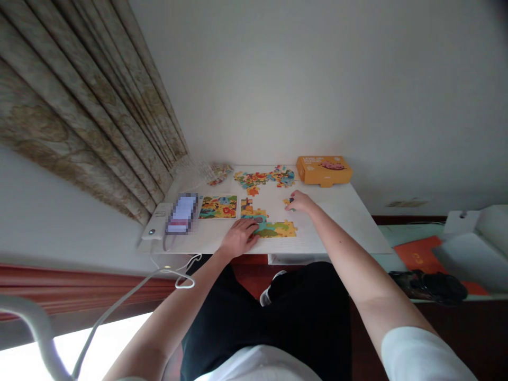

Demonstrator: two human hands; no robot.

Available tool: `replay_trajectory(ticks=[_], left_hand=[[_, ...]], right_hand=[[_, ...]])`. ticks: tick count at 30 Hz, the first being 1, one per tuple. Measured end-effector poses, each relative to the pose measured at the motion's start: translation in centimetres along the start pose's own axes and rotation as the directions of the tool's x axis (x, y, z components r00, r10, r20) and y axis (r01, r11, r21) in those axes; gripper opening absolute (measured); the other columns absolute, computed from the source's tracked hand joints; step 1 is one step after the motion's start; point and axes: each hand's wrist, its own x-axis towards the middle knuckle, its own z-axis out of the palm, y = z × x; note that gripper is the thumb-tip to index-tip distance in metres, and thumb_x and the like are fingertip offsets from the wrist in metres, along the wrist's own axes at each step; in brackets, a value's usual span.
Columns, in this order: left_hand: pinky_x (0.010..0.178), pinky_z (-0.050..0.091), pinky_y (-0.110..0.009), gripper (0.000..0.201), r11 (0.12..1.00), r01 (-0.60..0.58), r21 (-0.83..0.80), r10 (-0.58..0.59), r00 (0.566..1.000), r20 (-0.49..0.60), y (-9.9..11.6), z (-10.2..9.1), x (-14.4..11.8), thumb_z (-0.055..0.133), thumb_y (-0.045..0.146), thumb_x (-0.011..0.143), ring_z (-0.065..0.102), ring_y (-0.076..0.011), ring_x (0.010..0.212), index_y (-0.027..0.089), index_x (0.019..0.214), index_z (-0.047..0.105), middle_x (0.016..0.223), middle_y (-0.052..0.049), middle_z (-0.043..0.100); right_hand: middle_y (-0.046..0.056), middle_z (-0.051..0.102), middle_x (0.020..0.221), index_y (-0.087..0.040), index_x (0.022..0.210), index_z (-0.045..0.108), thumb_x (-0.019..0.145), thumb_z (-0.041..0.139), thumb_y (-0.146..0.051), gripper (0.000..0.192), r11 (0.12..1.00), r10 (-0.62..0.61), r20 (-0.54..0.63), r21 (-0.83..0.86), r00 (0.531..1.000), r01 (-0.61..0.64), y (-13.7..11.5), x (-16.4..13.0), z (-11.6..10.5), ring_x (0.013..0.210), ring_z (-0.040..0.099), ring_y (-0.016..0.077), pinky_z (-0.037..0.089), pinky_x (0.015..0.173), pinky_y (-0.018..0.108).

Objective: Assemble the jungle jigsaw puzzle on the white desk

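Observation:
A partly joined jigsaw puzzle (pixel 278 229) lies near the front edge of the white table, its pieces running up the left side and along the bottom. My left hand (pixel 240 237) rests flat on its lower left corner, fingers stretched out and covering part of it. To the right and farther back, my right hand (pixel 300 201) pinches a puzzle piece (pixel 288 201) just above or on the tabletop; I cannot tell which. Left of the joined part lies the picture card (pixel 218 207) with animals. Loose puzzle pieces (pixel 254 180) are heaped at the back.
An orange puzzle box (pixel 324 170) stands at the back right. On the left are a phone (pixel 181 214), a white power box (pixel 157 222) with cables, and a clear plastic bag (pixel 194 170). A wall and a patterned curtain (pixel 99 79) border the table (pixel 345 222).

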Motion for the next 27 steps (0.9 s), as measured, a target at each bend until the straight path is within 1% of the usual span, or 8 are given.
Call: replay_trajectory(ticks=[3,6,9,12,18,21,23,27], left_hand=[[0.111,0.05,-0.048,0.026,1.0,-0.005,0.002,0.005,1.0,0.002,0.0,-0.1,0.0,0.061,0.029,0.099,0.064,-0.0291,0.122,0.02,0.122,0.071,0.131,-0.011,0.07],[0.11,0.05,-0.047,0.026,1.0,-0.005,-0.002,0.005,1.0,-0.002,0.0,0.0,0.0,0.062,0.029,0.099,0.064,-0.0286,0.122,0.02,0.122,0.071,0.132,-0.011,0.07],[0.11,0.05,-0.047,0.025,1.0,0.0,-0.001,0.0,1.0,-0.009,-0.1,0.1,0.0,0.063,0.029,0.099,0.064,-0.028,0.122,0.021,0.121,0.072,0.132,-0.01,0.07],[0.109,0.05,-0.047,0.024,1.0,-0.002,0.001,0.002,1.0,-0.018,-0.1,0.2,0.0,0.063,0.028,0.099,0.065,-0.0277,0.121,0.022,0.12,0.072,0.131,-0.009,0.07],[0.11,0.05,-0.048,0.026,1.0,-0.006,0.008,0.007,1.0,-0.015,0.0,0.2,0.0,0.062,0.028,0.099,0.064,-0.0282,0.122,0.02,0.122,0.072,0.132,-0.011,0.07],[0.112,0.049,-0.048,0.028,1.0,-0.007,0.015,0.006,1.0,0.002,0.0,0.0,0.0,0.061,0.028,0.099,0.063,-0.028,0.124,0.02,0.124,0.071,0.134,-0.011,0.069],[0.113,0.048,-0.048,0.029,1.0,-0.014,0.021,0.014,1.0,0.016,0.0,-0.1,0.0,0.06,0.029,0.1,0.063,-0.0278,0.125,0.021,0.126,0.071,0.138,-0.011,0.067],[0.119,0.043,-0.05,0.032,0.999,-0.021,0.037,0.02,0.999,0.034,0.4,0.1,0.6,0.061,0.033,0.1,0.061,-0.0286,0.13,0.021,0.128,0.069,0.144,-0.011,0.064]], right_hand=[[0.009,0.078,0.102,-0.021,0.11,0.07,0.057,0.095,-0.043,0.062,0.999,-0.03,-0.001,-0.042,1.0,0.03,0.0,-0.4,-0.4,0.089,0.073,0.0284,0.054,0.071,0.032],[0.01,0.077,0.11,-0.022,0.123,0.066,0.061,0.094,-0.048,0.072,1.0,-0.03,0.065,0.008,0.997,0.03,0.1,-0.8,-1.0,0.084,0.071,0.024,0.053,0.065,0.029],[0.008,0.075,0.113,-0.024,0.131,0.062,0.06,0.095,-0.039,0.08,0.999,-0.041,0.173,0.03,0.984,0.036,0.4,-1.1,-1.7,0.079,0.069,0.0207,0.051,0.062,0.026],[0.003,0.075,0.101,-0.022,0.121,0.066,0.057,0.096,-0.03,0.071,0.996,-0.081,0.171,-0.023,0.982,0.086,0.9,-1.2,-2.2,0.083,0.069,0.0221,0.05,0.068,0.027],[0.008,0.071,0.095,-0.019,0.091,0.065,0.046,0.099,-0.039,0.06,0.997,-0.049,0.059,-0.048,0.997,0.052,1.7,-1.1,-1.9,0.086,0.066,0.0252,0.048,0.07,0.03],[0.003,0.068,0.088,-0.022,0.089,0.06,0.046,0.098,-0.036,0.059,0.996,-0.063,-0.002,0.061,0.998,0.063,2.2,-1.5,-1.3,0.081,0.063,0.0225,0.046,0.069,0.029],[-0.002,0.066,0.081,-0.023,0.09,0.058,0.049,0.095,-0.031,0.056,0.975,-0.068,-0.02,0.211,0.997,0.071,2.4,-1.9,-0.9,0.075,0.062,0.0198,0.045,0.067,0.028],[-0.004,0.065,0.071,-0.022,0.095,0.059,0.057,0.088,-0.032,0.049,0.823,-0.086,-0.028,0.561,0.996,0.087,1.7,-3.1,-0.4,0.069,0.063,0.0182,0.046,0.066,0.028]])
